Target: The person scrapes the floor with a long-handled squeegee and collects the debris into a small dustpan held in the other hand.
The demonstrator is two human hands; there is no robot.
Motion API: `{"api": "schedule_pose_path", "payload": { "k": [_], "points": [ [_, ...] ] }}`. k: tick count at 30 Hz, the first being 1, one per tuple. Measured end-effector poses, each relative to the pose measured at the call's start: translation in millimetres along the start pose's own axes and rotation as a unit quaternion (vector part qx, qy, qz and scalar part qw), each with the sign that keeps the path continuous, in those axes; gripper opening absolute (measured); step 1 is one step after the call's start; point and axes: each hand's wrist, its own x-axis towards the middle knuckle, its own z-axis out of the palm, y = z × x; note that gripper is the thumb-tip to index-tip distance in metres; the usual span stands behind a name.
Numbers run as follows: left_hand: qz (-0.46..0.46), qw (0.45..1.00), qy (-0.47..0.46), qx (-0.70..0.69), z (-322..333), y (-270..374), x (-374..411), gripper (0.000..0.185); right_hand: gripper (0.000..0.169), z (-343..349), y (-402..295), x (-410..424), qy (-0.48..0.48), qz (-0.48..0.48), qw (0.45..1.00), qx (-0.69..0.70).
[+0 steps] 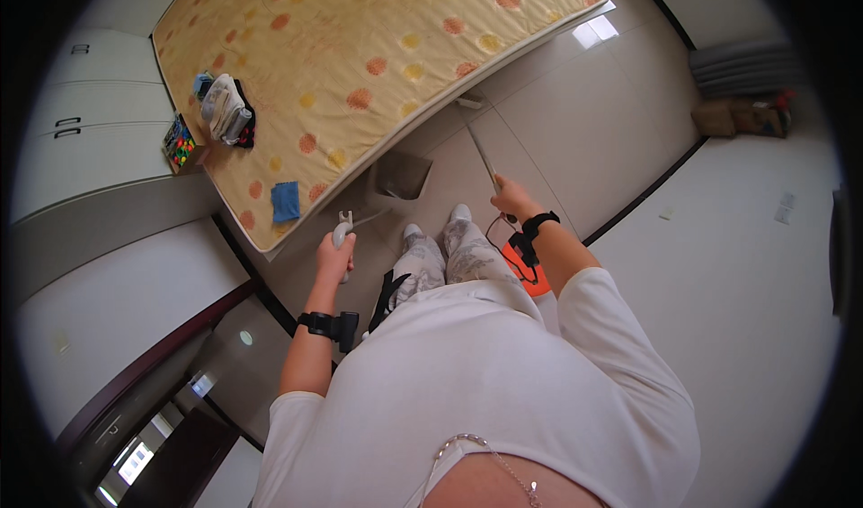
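Observation:
My left hand (334, 258) grips the pale plastic handle of a long-handled dustpan, whose top ends in a forked clip. The handle's thin rod runs to the grey dustpan (399, 174), which rests on the floor beside the bed. My right hand (516, 199) is closed around the stick of a broom (480, 145). Its pale head (470, 100) is on the tiles at the mattress's lower edge, and part of it may be hidden beneath.
A mattress (377, 100) with orange and yellow dots holds a blue cloth (285, 202), folded clothes (228, 111) and a box of colourful items (181, 145). An orange object (529, 272) is beside my right leg. Cardboard boxes (738, 117) stand along the right wall.

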Motion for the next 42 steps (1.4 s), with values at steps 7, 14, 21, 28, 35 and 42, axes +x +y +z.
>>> {"api": "schedule_pose_path", "payload": {
  "k": [7,14,21,28,35,42],
  "points": [
    [-0.041,0.998,0.026,-0.039,-5.2,-33.4,-10.2,0.022,0.062,18.1,-2.9,-68.2,-0.124,-0.027,0.988,-0.085],
    [-0.046,0.998,0.034,-0.041,-12.7,-41.0,-16.1,0.022,0.062,-11.3,10.0,-100.0,-0.17,-0.011,0.983,-0.069],
    [-0.054,0.997,0.047,-0.023,-12.9,-62.5,-29.7,0.024,0.064,-21.1,5.6,-85.8,-0.098,-0.039,0.991,-0.082],
    [-0.063,0.995,0.074,-0.024,-3.6,-89.9,-32.7,0.025,0.067,26.1,-20.4,-44.0,-0.058,-0.041,0.993,-0.092],
    [-0.064,0.993,0.086,-0.045,5.1,-99.2,-29.1,0.025,0.067,55.7,-25.4,-55.8,-0.091,-0.029,0.987,-0.131],
    [-0.052,0.993,0.094,-0.044,2.7,-97.3,-27.5,0.024,0.06,35.9,-29.6,-80.1,-0.158,-0.053,0.977,-0.131]
  ]
}}
